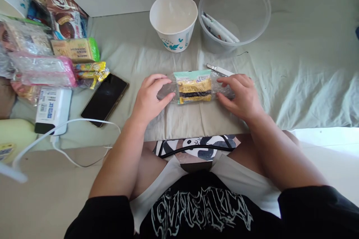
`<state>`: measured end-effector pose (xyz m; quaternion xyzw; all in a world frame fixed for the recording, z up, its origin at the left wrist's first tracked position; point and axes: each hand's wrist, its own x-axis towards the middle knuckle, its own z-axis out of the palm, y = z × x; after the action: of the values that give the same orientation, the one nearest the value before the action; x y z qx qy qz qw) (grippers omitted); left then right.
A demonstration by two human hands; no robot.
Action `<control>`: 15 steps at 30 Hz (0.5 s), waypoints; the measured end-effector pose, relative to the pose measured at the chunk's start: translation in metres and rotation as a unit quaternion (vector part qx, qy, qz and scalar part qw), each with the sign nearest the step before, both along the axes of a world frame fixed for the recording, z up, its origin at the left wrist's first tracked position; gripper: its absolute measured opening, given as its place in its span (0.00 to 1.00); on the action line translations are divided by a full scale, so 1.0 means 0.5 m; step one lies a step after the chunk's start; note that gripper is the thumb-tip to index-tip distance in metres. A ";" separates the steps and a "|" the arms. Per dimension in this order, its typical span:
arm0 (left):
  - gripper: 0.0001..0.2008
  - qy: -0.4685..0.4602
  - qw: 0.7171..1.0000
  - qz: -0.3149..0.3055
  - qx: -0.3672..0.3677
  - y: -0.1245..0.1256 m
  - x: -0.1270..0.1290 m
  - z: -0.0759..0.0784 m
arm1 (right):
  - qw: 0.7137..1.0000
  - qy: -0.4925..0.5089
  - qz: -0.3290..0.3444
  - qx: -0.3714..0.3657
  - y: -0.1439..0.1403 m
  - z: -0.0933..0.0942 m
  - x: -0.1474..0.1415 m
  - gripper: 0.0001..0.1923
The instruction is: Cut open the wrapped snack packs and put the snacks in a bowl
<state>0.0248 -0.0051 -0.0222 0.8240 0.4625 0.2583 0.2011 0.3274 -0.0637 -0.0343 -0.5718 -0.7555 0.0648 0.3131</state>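
A small snack packet (pixel 194 87), mint green and gold with a dark stripe, lies flat on the cloth between my hands. Clear plastic film (pixel 217 87) covers it and sticks out past both ends. At the left end, my left hand (pixel 151 95) has its thumb and fingers curved around the film. My right hand (pixel 241 95) does the same at the right end, thumb below and fingers above. Just behind my right fingers lies a slim utility knife (pixel 220 70), its handle end partly hidden by that hand.
Behind stand a paper bucket (pixel 174 26) and a clear plastic tub (pixel 252 37) holding white sachets (pixel 218 29). To the left are a black phone (pixel 105 99), a white power bank (pixel 53 110) with a cable (pixel 84 120), and piled snack packs (pixel 42 69). The cloth's front edge runs near my lap.
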 end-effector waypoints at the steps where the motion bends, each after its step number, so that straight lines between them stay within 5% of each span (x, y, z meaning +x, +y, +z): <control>1: 0.08 -0.003 1.000 0.004 0.001 0.002 -0.001 -0.002 | 1.000 0.003 -0.006 0.001 0.001 -0.003 0.000 0.12; 10: 0.05 -0.121 0.982 0.032 0.142 -0.017 -0.001 0.028 | 0.994 0.047 0.017 0.102 -0.006 0.027 -0.003 0.06; 15: 0.05 -0.136 0.987 -0.071 0.057 -0.059 -0.007 0.069 | 0.988 0.050 0.084 0.118 -0.019 0.041 -0.015 0.13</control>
<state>0.0214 -0.0348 0.0121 0.8218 0.3559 0.3791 0.2329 0.3200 -0.0730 -0.0140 -0.4615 -0.7866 0.0292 0.4092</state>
